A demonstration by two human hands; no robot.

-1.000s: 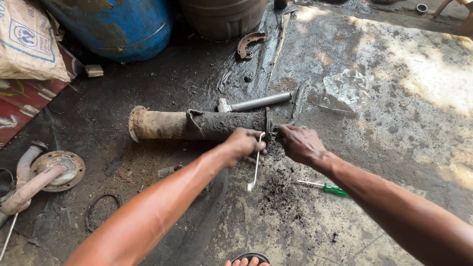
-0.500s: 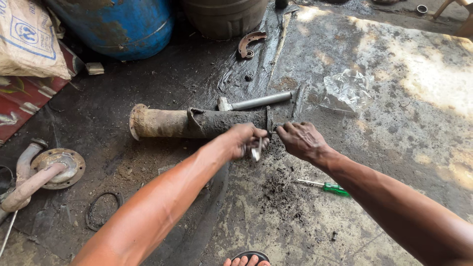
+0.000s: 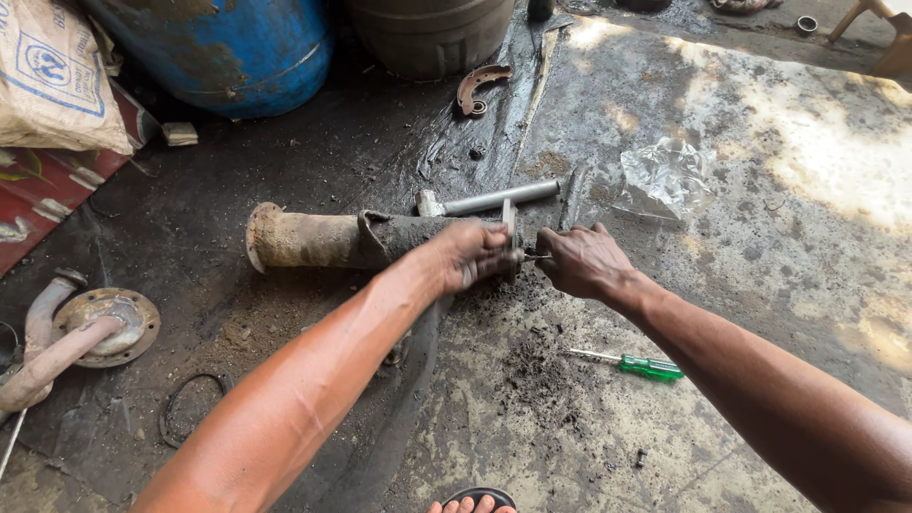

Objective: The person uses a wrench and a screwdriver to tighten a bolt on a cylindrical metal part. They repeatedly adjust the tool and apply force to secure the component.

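Head view: left hand closed around small metal tool at end of dirty pipe, probably to steady it. Right hand pinching thin metal piece at same end, grip closed. Lying on greasy floor: one pipe, one grey hammer behind, one green screwdriver near right forearm, one blue barrel.
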